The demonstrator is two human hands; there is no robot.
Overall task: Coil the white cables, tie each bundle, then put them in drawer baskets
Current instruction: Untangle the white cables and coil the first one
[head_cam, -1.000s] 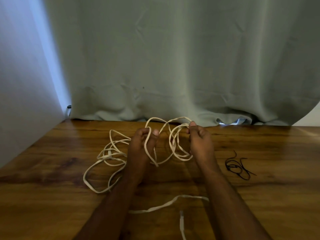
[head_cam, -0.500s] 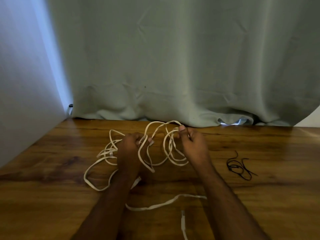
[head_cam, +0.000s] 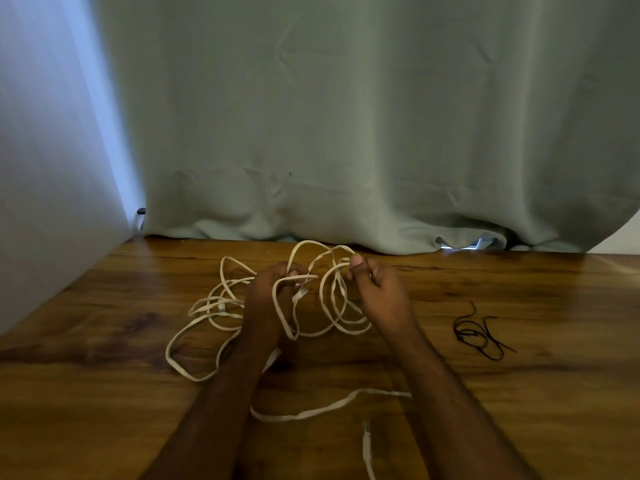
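Nearest the camera, one cable end with a plug (head_cam: pixel 366 439) lies on the counter (head_cam: pixel 104 410), running off the lower edge. Just beyond it, one loose run of white cable (head_cam: pixel 311 412) curves across the counter between the two bare forearms. Whether these belong to one cable or more cannot be told. Two hands are in view. The left hand (head_cam: pixel 268 303) has its grip clenched on strands of the tangle (head_cam: pixel 332 306), with one strand looped over the back of the fingers and a small connector (head_cam: pixel 302 292) hanging just beside them. The right hand (head_cam: pixel 379 294) has its grip pinched on the top of several loops, thumb and forefinger together, the loops hanging from it to the counter. Left of the left hand, further loops (head_cam: pixel 211 306) lie flat on the counter; a count of loops is not possible. To the right, well apart from the white cable, one small black cord (head_cam: pixel 476 336) lies in a loose knot. At the far edge of the counter hangs one grey-green curtain (head_cam: pixel 346 116), its hem resting on the wood. One pale wall (head_cam: pixel 45 168) stands to the left.
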